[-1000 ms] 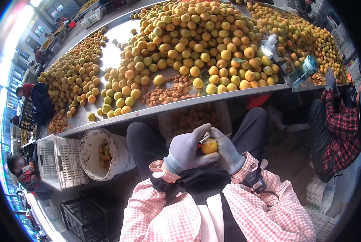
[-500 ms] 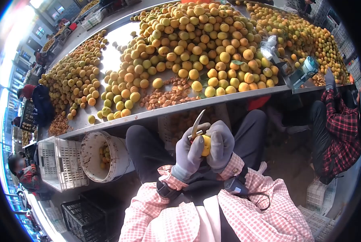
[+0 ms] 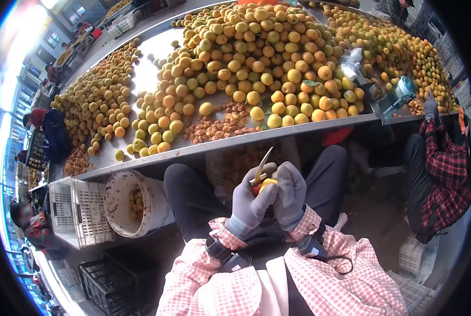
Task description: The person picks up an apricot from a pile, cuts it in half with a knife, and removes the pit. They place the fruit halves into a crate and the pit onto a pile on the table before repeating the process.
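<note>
Both hands are gloved in grey and meet above my lap. My left hand [image 3: 248, 204] is closed around a small knife with a curved blade [image 3: 263, 164] that points up, and a bit of red shows by its fingers. Between the hands sits a yellow apricot [image 3: 267, 184], mostly covered by fingers and thumb. My right hand [image 3: 289, 196] grips the apricot from the other side, its fingers curled. The cut state of the fruit is hidden.
Ahead, a metal table [image 3: 193, 149] bears heaped apricots [image 3: 256, 66] and a pile of pits [image 3: 219, 129]. At left stand a white bucket [image 3: 117, 210] with fruit inside and white crates [image 3: 77, 216]. A bottle [image 3: 398, 95] lies at right, near a co-worker in plaid [image 3: 446, 174].
The knife blade has tilted further right. The apricot has turned or sunk between my hands, so less of it shows. My right fingers have shifted over it.
</note>
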Tool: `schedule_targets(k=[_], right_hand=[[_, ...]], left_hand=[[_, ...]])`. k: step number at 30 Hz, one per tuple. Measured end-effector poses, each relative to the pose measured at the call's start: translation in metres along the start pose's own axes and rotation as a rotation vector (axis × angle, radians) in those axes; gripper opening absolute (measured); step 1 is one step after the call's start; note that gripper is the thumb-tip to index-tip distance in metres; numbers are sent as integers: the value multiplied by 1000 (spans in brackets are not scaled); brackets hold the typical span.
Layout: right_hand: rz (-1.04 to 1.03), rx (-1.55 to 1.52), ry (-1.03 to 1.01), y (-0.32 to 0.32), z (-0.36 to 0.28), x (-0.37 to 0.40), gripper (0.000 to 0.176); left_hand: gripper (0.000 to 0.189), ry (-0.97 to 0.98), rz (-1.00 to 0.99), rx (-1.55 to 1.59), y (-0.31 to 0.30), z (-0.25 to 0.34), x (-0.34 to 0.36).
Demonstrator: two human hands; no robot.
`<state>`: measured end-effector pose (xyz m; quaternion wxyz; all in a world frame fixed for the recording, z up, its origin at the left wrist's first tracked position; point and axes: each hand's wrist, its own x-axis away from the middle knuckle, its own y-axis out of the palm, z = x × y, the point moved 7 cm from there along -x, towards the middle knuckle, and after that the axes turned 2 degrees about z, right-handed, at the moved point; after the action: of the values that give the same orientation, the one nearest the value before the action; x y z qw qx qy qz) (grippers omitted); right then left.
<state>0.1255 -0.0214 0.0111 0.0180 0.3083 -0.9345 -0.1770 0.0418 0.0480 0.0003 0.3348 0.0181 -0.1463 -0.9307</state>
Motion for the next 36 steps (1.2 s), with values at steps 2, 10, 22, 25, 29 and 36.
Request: schedule_targets(k=[2, 10, 22, 25, 29, 36], right_hand=[[-47, 162, -151, -1, -16, -2, 23], [-393, 592, -966, 19, -52, -5, 5], [-193, -29, 309, -40, 72, -25, 39], [-222, 477, 291, -47, 84, -31, 38], [-277, -507, 729, -10, 74, 7, 48], [-431, -347, 763, 2, 66, 25, 32]], left_hand=[[51, -116, 19, 218, 5, -8, 5], [33, -579, 128, 494, 7, -33, 16], [55, -639, -33, 667, -17, -34, 6], [55, -594, -58, 563, -22, -37, 4], [45, -581, 12, 398, -18, -33, 2], [35, -117, -111, -148, -38, -38, -2]])
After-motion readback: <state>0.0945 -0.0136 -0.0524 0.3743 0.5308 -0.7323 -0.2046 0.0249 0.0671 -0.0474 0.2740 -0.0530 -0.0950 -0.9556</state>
